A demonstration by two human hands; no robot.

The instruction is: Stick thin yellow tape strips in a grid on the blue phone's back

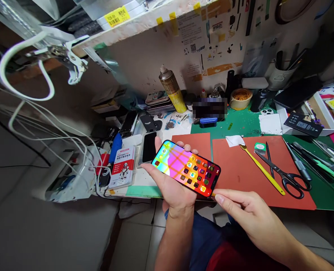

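Note:
A smartphone with a lit, colourful home screen rests in my left hand, tilted, its notched end toward the right. My left fingertips show past its far edge and the thumb lies by its left end. Close to the phone's lower right corner, my right hand has thumb and index finger pinched together. A small orange-yellow bit shows at those fingertips; I cannot make out what it is. Beneath and beyond the phone lies a reddish-brown mat.
Scissors, a yellow-handled brush and several tweezers lie to the right. A dark phone and a battery package are on the left. A spray can stands behind. White cables hang at the left.

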